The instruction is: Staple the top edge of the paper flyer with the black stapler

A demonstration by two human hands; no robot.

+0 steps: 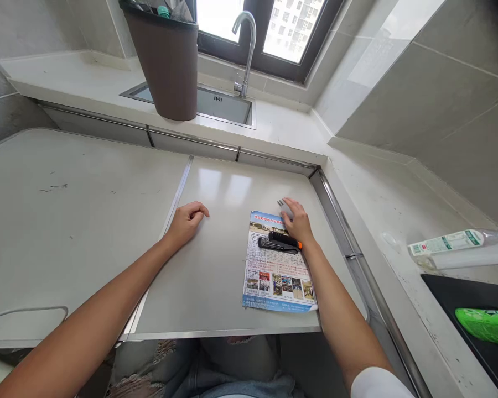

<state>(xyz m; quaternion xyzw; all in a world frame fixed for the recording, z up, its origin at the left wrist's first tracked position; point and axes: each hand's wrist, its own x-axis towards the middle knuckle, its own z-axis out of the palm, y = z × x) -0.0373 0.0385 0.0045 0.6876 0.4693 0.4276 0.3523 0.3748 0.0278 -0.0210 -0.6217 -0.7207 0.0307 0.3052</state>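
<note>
My left hand [186,223] rests on the white folding table [216,265], its fingers curled in and nothing visible in them. Over the top right corner of a printed leaflet [276,287] is my right hand [297,222], thumb and fingers apart, holding nothing. Just beyond its fingertips lie a few small grey metal pieces that look like staple strips [280,203]. A black stapler [280,242] with an orange end lies across the leaflet, close below my right hand. The leaflet carries rows of small photos and dense print.
Behind the table, a brown bin [170,66] stands on the counter by a sink [228,108] with a tall tap [249,55]. On the right counter lie a clear plastic bottle [452,243] and a green packet [485,326] on a black panel. A metal rail [340,204] edges that side.
</note>
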